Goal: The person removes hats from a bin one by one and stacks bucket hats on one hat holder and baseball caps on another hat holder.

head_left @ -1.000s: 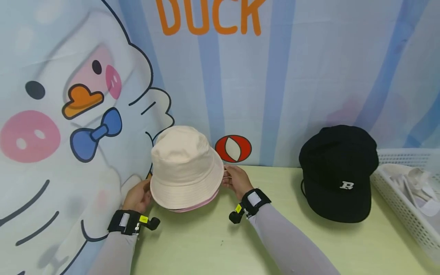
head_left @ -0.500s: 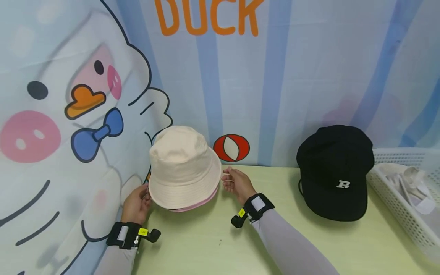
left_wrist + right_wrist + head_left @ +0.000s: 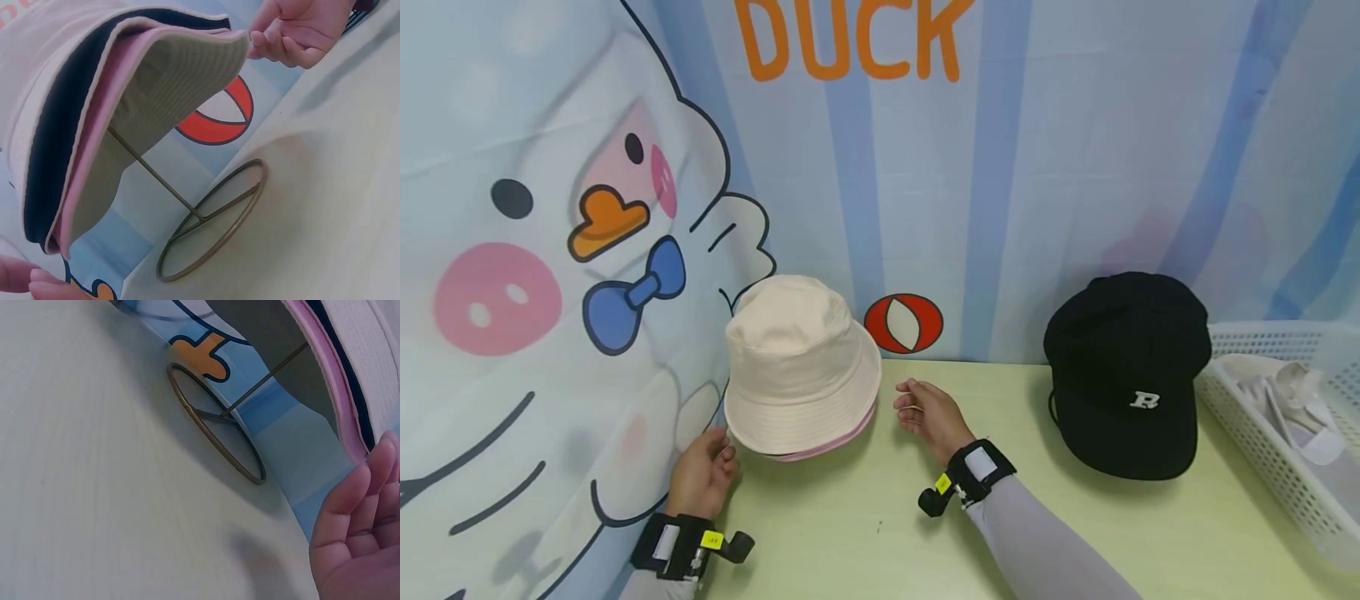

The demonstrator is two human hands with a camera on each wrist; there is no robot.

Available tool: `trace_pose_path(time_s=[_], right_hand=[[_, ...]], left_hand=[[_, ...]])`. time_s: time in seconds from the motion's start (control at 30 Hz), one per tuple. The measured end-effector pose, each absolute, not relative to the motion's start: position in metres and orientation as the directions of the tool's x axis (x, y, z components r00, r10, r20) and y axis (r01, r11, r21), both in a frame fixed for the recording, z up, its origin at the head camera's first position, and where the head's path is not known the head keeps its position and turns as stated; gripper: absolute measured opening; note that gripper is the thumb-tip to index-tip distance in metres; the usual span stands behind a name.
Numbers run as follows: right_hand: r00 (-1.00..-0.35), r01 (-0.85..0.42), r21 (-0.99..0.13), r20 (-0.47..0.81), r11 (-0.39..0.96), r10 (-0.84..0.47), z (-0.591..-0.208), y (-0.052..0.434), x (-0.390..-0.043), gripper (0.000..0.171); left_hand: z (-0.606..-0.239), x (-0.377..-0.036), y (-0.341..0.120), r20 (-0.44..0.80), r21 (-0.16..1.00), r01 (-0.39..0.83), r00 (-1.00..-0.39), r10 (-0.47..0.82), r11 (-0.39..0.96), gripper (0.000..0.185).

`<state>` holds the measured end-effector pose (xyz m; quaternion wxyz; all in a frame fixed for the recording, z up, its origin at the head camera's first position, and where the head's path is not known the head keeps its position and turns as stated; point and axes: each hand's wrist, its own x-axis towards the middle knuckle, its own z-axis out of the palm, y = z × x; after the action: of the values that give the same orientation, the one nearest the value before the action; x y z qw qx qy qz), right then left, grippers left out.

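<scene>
A cream bucket hat (image 3: pixel 797 358) tops a stack of bucket hats, over a dark navy one (image 3: pixel 62 137) and a pink one (image 3: pixel 103 119). The stack hangs on a thin metal hat stand (image 3: pixel 212 219) whose ring base rests on the table. My left hand (image 3: pixel 703 475) is just below and left of the brim, its fingers loosely curled with nothing in them. To the right of the brim is my right hand (image 3: pixel 931 417), fingers relaxed and holding nothing, a gap between it and the hats in the head view.
On the right a black cap (image 3: pixel 1127 375) with a white letter sits raised above the pale table (image 3: pixel 880 533). Beside it stands a white perforated basket (image 3: pixel 1262 467) with whitish fabric items (image 3: pixel 1285 400) inside. A printed duck backdrop (image 3: pixel 925 167) closes the back and left.
Both hands have let go of the bucket hat's brim and drawn away, the left downward, the right to the right and down. The hat stack stays in place.
</scene>
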<state>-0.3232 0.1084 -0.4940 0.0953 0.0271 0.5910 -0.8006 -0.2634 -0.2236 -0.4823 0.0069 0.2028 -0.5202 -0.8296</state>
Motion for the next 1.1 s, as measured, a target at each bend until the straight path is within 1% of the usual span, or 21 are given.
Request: trace_pose_path(time_s=[0.2, 0.3, 0.37, 0.53, 0.67, 0.87, 1.0, 1.1], right_hand=[[-0.983, 0.163, -0.949, -0.132, -0.27, -0.131, -0.496, 0.117, -0.313, 0.033], [-0.984, 0.157, -0.953, -0.127, -0.26, -0.126, -0.496, 0.121, -0.307, 0.03], [-0.984, 0.155, -0.955, -0.127, -0.253, -0.123, -0.496, 0.124, -0.303, 0.031], [-0.984, 0.149, -0.957, -0.118, -0.248, -0.133, -0.493, 0.131, -0.291, 0.031], [-0.984, 0.14, -0.947, -0.1, -0.291, -0.149, -0.491, 0.137, -0.283, 0.028], [-0.981, 0.157, -0.91, -0.1, -0.384, -0.164, -0.49, 0.149, -0.27, 0.027], [-0.98, 0.166, -0.892, -0.1, -0.422, -0.173, -0.487, 0.157, -0.262, 0.026], [-0.979, 0.157, -0.89, -0.084, -0.429, -0.183, -0.484, 0.162, -0.256, 0.026]], left_hand=[[-0.484, -0.251, -0.217, -0.306, 0.882, -0.21, -0.936, -0.174, -0.423, 0.014], [-0.484, -0.245, -0.212, -0.278, 0.899, -0.209, -0.952, -0.131, -0.386, 0.017], [-0.485, -0.241, -0.208, -0.266, 0.905, -0.214, -0.959, -0.095, -0.367, 0.019], [-0.483, -0.228, -0.199, -0.292, 0.896, -0.258, -0.956, -0.042, -0.362, 0.019], [-0.476, -0.218, -0.192, -0.305, 0.883, -0.276, -0.952, -0.019, -0.379, 0.017], [-0.467, -0.204, -0.175, -0.242, 0.899, -0.252, -0.967, 0.074, -0.358, 0.029], [-0.466, -0.202, -0.163, -0.193, 0.915, -0.235, -0.969, 0.156, -0.329, 0.029], [-0.467, -0.202, -0.156, -0.129, 0.922, -0.21, -0.958, 0.254, -0.324, 0.031]])
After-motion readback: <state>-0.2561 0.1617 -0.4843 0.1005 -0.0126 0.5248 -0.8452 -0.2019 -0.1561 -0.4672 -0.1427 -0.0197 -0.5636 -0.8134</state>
